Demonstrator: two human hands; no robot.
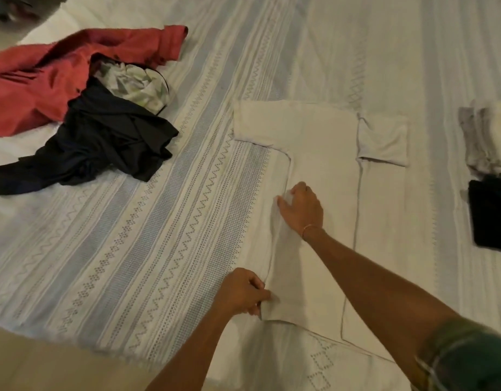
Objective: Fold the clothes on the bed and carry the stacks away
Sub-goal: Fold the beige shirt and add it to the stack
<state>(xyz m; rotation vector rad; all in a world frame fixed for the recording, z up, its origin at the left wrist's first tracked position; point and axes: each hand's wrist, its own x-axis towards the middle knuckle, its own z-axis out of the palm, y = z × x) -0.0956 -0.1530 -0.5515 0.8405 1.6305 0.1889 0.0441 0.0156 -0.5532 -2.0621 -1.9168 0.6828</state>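
Far left: a heap not yet folded. Red shirt point(32, 77) crumpled, a patterned cloth point(131, 80) bunched on it, a dark garment point(102, 142) sprawled in front. All three lie loose on the bed point(159, 221).

Centre: white shirt point(314, 153) spread flat, one sleeve out to each side. Left hand point(245, 292) pinches its near left edge, fingers curled on the cloth. Right hand point(300, 207) lies on the shirt's left side farther up, fingers curled at a fold of the fabric; whether it grips or only presses cannot be told. Looks like the first lengthwise fold, just starting.

Right edge: a pale folded stack point(486, 136), and nearer, a dark folded piece point(492, 213). So some folding is done.

Judgement: roughly midway. One shirt in hand, three pieces waiting, no stack carried off yet.

Surface: bedspread white with grey-blue bands of zigzag and diamond pattern, fairly smooth. Floor barely shows at top left; light is dim and warm.
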